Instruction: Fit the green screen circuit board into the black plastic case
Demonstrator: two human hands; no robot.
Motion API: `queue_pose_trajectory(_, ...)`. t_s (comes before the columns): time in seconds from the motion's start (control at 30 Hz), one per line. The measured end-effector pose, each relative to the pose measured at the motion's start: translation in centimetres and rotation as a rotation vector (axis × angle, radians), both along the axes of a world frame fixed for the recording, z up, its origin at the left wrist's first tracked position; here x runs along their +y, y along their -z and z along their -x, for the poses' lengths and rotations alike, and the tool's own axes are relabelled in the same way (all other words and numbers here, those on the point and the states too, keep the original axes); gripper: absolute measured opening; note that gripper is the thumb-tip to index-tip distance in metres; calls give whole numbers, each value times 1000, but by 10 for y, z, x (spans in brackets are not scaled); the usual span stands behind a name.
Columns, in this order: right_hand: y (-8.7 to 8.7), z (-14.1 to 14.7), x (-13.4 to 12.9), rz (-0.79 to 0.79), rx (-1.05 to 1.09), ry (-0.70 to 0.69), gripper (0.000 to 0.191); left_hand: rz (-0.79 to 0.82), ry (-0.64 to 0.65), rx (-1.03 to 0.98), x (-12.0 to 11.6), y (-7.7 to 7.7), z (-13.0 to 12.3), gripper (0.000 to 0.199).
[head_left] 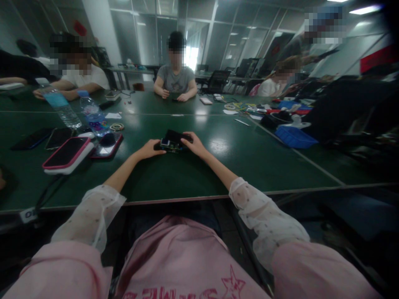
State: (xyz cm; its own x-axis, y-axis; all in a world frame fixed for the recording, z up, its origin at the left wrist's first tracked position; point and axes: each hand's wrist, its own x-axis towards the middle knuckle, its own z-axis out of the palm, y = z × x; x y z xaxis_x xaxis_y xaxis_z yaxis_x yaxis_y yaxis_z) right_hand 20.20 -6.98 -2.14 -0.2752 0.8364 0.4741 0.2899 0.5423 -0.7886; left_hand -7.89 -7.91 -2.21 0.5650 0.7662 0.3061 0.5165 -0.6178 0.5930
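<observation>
A small black electronic device [172, 144] is between my hands over the green table, its circuit board and a little lit or pale screen exposed. My left hand [149, 149] is closed around the left end of it, fingers at the back and thumb toward me. My right hand [195, 144] grips the black part on the right, which is tilted up over the board. The fingertips behind the device are hidden, and fine details of the board are too small to make out.
Left of my hands lie a pink-rimmed phone [67, 153], another phone [109, 145], a tape roll [116, 127] and two water bottles [93, 114]. A blue tray [296, 137] and tangled wires are to the right. A person in grey [175, 79] sits opposite.
</observation>
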Motion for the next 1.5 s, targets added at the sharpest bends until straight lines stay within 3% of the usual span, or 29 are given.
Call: queue_pose_trajectory(1.5,0,0,-1,26,-15,12,58,-13,-21,21,-1,-1,-1,39)
